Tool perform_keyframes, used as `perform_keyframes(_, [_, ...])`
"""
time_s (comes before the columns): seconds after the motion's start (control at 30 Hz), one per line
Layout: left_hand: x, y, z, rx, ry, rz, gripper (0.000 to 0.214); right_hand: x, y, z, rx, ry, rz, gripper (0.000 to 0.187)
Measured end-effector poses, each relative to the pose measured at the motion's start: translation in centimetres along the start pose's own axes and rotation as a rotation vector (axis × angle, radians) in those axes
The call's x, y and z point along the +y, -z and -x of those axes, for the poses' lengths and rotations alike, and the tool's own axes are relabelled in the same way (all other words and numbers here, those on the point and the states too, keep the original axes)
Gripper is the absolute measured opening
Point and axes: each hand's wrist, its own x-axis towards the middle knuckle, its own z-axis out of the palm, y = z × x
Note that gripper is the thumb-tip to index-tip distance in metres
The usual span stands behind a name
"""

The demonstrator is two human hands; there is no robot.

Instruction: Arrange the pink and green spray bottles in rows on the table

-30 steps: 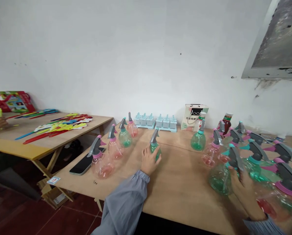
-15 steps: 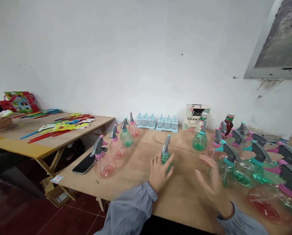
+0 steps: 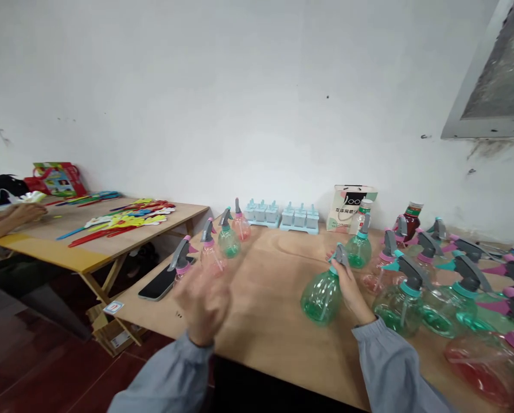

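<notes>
My right hand is wrapped round the neck and grey trigger head of a green spray bottle. That bottle is slightly tilted, with a little liquid showing low in its clear body. My left hand, smeared by motion, is in front of the nearest pink spray bottle and hides most of its body. Whether they touch cannot be made out. Behind it, a second pink spray bottle, a smaller-looking green one and a far pink one stand in a row.
Several spray bottles crowd the table's right side. At the back are light-blue ice-pop moulds, a paper bag and a dark red bottle. A phone lies left. A co-worker's hand is at the neighbouring table.
My left hand has left the green spray bottle and moved left to the nearest pink one. My right hand has taken the green bottle by its neck, and it now sits nearer and further right.
</notes>
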Motion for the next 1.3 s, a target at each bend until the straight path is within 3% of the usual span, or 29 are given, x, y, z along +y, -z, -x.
perform_keyframes(0.03, [-2.7,0.6,-0.2,0.094,0.147,-0.100,0.061,0.1,0.2,-0.3,0.026,-0.047,-0.030,0.040])
perform_keyframes(0.07, [-5.3,1.1,-0.1,0.112,0.283,-0.165,0.075,0.2,0.4,-0.5,0.043,-0.085,-0.057,0.040])
perform_keyframes(0.17, [-11.2,2.1,1.5,-0.111,0.570,-0.144,0.101,0.1,0.1,-0.5,0.017,-0.134,-0.118,0.038])
perform_keyframes(0.23, [-12.5,2.0,3.1,-0.312,0.674,-0.004,0.099,-0.2,-0.3,-0.1,-0.021,-0.123,-0.132,0.034])
perform_keyframes(0.33, [-10.4,1.0,5.1,-0.431,0.691,0.119,0.086,-0.9,-0.8,0.7,-0.095,-0.092,-0.137,0.030])
perform_keyframes(0.43, [-5.4,-1.1,6.0,-0.478,0.579,0.121,0.075,-1.6,-0.6,1.1,-0.174,-0.081,-0.139,0.032])
perform_keyframes(0.53, [-0.8,-3.5,6.0,-0.561,0.471,0.189,0.062,-2.1,-0.2,1.3,-0.205,-0.027,-0.147,0.033])
perform_keyframes(0.63, [1.8,-6.2,5.0,-0.696,0.433,0.206,0.059,-2.3,-0.2,1.6,-0.194,-0.019,-0.131,0.035])
perform_keyframes(0.77, [2.8,-10.1,2.6,-0.895,0.384,0.171,0.065,-2.4,-0.5,2.0,-0.127,-0.022,-0.077,0.036])
perform_keyframes(0.93, [2.9,-13.7,1.3,-0.969,0.343,0.173,0.069,-2.6,-0.5,1.8,-0.166,0.007,-0.166,0.038])
perform_keyframes(1.0, [2.7,-14.4,1.9,-0.947,0.378,0.183,0.072,-2.7,-0.5,1.7,-0.162,-0.012,-0.172,0.036])
perform_keyframes(1.17, [2.1,-14.7,3.7,-0.876,0.420,0.266,0.079,-2.5,-0.5,2.1,0.002,0.038,-0.111,0.036])
perform_keyframes(1.3, [1.9,-14.7,3.8,-0.881,0.428,0.284,0.078,-2.3,-0.8,2.6,-0.049,0.107,-0.048,0.031])
